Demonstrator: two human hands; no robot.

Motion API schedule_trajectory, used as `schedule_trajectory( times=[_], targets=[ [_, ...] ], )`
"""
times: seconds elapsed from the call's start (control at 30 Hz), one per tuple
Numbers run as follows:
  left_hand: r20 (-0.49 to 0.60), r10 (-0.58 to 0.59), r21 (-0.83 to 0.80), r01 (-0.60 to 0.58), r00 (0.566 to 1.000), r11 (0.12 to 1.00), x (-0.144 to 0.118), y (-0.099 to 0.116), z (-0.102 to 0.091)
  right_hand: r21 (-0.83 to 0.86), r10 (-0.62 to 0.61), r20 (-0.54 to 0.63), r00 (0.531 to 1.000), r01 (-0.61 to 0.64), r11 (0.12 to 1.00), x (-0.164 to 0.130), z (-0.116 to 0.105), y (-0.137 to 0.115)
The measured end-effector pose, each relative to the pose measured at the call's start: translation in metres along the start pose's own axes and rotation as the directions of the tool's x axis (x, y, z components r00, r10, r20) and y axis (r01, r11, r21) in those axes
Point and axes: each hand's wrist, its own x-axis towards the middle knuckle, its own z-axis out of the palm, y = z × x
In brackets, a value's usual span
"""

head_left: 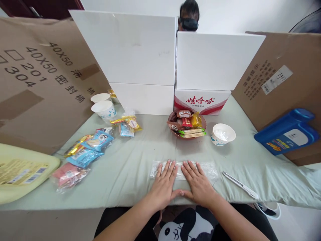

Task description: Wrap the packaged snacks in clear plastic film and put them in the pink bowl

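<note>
A folded strip of clear plastic wrap [207, 170] lies crosswise near the table's front edge. My left hand [164, 184] rests flat on its left part, fingers stretched forward. Beside it, my right hand [197, 185] lies flat on the middle of the strip, also with fingers out. The two thumbs meet at their tips. Ahead of the hands stands a brown bowl [173, 129] filled with wrapped snacks. To its right is a white paper bowl [223, 134] with something clear inside. A white pen-like tool [240, 185] lies right of the plastic.
Snack packets [87, 147] lie at the left, with more packets [127, 125] behind. Paper bowls [103, 108] stand by the left cardboard [50, 83]. A yellow jug [25, 172] and a blue bottle [288, 132] flank the table. White boxes [142, 50] wall the back; a person [189, 15] is behind them.
</note>
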Motion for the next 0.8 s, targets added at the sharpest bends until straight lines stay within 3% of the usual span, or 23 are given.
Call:
schedule_trajectory(
  times=[0.1,0.2,0.33,0.47,0.53,0.63,0.7,0.8],
  targets=[
    [0.081,-0.121,0.039,0.119,0.989,0.992,-0.005,-0.005,0.008,-0.020,0.138,0.029,0.990,-0.137,0.990,-0.017,0.006,0.018],
    [0.071,-0.229,0.075,0.224,0.971,0.972,-0.008,-0.011,0.010,-0.076,0.213,0.012,0.977,-0.212,0.974,-0.040,0.001,0.033],
    [0.020,-0.330,0.108,0.326,0.944,0.939,-0.004,-0.020,0.006,-0.135,0.201,-0.035,0.979,-0.204,0.970,-0.070,-0.005,0.026],
    [-0.136,-0.339,0.142,0.357,0.931,0.923,0.003,-0.010,-0.006,-0.184,0.148,-0.116,0.982,-0.168,0.968,-0.102,-0.004,0.007],
    [-0.200,-0.301,0.104,0.326,0.932,0.940,0.004,0.007,-0.012,-0.178,0.152,-0.189,0.970,-0.186,0.966,-0.117,-0.005,0.003],
    [-0.131,-0.196,-0.028,0.194,0.972,0.981,0.002,0.037,-0.012,-0.107,0.145,-0.275,0.950,-0.180,0.978,-0.132,-0.013,0.000],
    [-0.077,-0.110,-0.090,0.103,0.991,0.991,0.000,0.051,-0.007,-0.079,0.079,-0.335,0.939,-0.111,0.991,-0.138,-0.017,-0.002],
    [-0.086,0.032,-0.120,-0.043,0.996,0.992,-0.002,0.056,0.002,-0.081,-0.056,-0.455,0.889,0.021,0.996,-0.146,-0.014,-0.010]
  ],
)
